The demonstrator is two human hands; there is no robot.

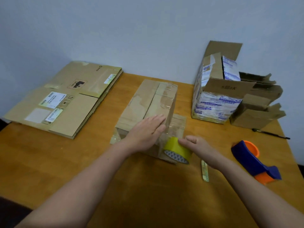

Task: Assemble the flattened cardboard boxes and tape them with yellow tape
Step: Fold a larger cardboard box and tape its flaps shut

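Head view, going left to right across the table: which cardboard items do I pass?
In order: flattened cardboard stack → centre box being taped → tall blue-printed box → small open brown boxes.

free: table (144, 186) front | left: flat boxes (65, 99) | right: dispenser (251, 160)

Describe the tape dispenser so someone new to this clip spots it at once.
Take the wooden table and follow it to its right edge, nearer the camera than the opened boxes. There lies the tape dispenser. It alone is bulky, blue and orange; the black pen behind it and the pale strip beside it are thin.
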